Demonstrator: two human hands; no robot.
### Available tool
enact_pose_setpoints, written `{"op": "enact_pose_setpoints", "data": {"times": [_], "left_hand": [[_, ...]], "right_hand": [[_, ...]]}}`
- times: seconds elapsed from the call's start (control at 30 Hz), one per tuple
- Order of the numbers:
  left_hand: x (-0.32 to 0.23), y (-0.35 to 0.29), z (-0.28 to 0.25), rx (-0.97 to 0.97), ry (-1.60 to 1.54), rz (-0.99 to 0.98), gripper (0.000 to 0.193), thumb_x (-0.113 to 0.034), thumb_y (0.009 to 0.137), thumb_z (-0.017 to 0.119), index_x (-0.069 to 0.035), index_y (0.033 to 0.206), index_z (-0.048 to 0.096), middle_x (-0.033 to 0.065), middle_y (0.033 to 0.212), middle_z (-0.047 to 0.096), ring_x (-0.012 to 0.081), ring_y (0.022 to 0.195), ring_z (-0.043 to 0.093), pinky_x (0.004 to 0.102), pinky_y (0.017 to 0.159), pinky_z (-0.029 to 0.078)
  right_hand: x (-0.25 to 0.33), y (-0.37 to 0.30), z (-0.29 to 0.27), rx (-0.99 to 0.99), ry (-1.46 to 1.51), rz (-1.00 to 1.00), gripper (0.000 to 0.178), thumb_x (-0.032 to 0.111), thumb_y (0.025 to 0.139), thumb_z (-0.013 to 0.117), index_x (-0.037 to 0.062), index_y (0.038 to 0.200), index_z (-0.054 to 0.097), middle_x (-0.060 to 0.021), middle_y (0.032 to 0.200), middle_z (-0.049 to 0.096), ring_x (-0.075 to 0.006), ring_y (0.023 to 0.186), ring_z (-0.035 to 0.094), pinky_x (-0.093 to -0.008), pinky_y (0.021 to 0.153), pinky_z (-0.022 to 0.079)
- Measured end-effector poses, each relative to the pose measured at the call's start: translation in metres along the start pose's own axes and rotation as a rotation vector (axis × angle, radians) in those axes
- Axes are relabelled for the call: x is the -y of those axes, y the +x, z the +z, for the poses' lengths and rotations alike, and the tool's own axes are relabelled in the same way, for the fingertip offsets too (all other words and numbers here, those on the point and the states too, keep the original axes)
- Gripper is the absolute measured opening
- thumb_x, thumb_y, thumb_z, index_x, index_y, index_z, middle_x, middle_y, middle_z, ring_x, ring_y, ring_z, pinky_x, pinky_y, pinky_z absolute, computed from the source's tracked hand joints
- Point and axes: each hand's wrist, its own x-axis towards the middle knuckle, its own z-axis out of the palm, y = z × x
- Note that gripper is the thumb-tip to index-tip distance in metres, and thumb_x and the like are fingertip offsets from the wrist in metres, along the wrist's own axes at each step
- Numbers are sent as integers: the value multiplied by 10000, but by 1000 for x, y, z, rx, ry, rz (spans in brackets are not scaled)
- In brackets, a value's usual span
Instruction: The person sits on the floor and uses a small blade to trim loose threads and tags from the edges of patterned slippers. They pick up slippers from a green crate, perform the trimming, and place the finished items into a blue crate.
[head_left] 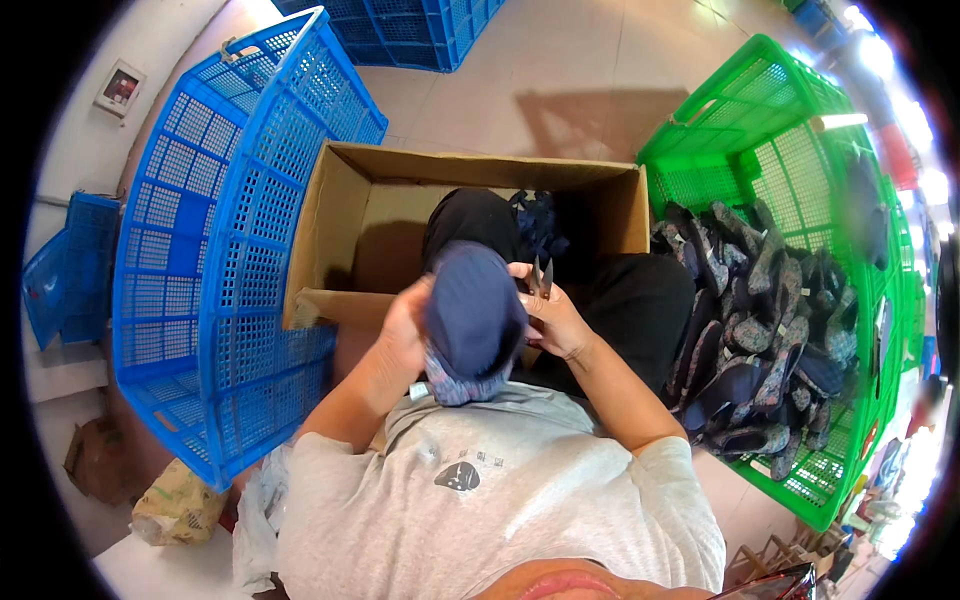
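A cloth slipper (474, 312) with a navy sole and a speckled, multicoloured upper is held up in front of my chest, its sole facing up. My left hand (405, 325) grips it along its left side, with the fingers partly hidden behind it. On the other side, my right hand (556, 318) is closed around small thread snips (541, 278), whose dark pointed blades stick up past the fingers. The fingers of that hand also touch the slipper's right edge. A small white tag (418, 392) shows at the slipper's lower left.
Beyond my knees stands an open cardboard box (400, 160) with dark scraps (540, 225) inside. On the right, a green crate (700, 130) holds a heap of similar slippers (760, 330). A tall blue crate (225, 290) stands at the left, another blue crate (400, 30) farther back.
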Motion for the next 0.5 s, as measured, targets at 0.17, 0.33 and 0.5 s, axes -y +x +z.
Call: {"op": "enact_pose_setpoints", "data": {"times": [0.17, 0.33, 0.5], "left_hand": [[-25, 14, -5, 179, 346, 704, 419, -331, 1003, 485, -15, 1250, 608, 177, 1290, 630, 346, 1178, 603, 517, 1031, 475], [-41, 32, -20, 171, -138, 412, 407, -375, 992, 514, -77, 1243, 634, 142, 1256, 656, 332, 1173, 605, 526, 1027, 470], [-44, 24, -51, 192, -194, 408, 376, -412, 1006, 511, -108, 1169, 659, 113, 1193, 681, 328, 1128, 622, 516, 1005, 475]], "right_hand": [[-49, -11, -29, -35, 88, 98, 408, 419, 951, 659, 85, 1159, 551, -2, 831, 560, -52, 533, 370, -197, 438, 258], [-36, -2, -10, -348, 39, -38, 226, 288, 953, 675, 94, 1031, 589, -4, 744, 562, -77, 529, 447, -205, 438, 301], [-28, -10, -31, -348, -17, -104, 198, 178, 912, 730, 93, 1038, 604, -19, 850, 654, -53, 566, 464, -192, 435, 313]]}}
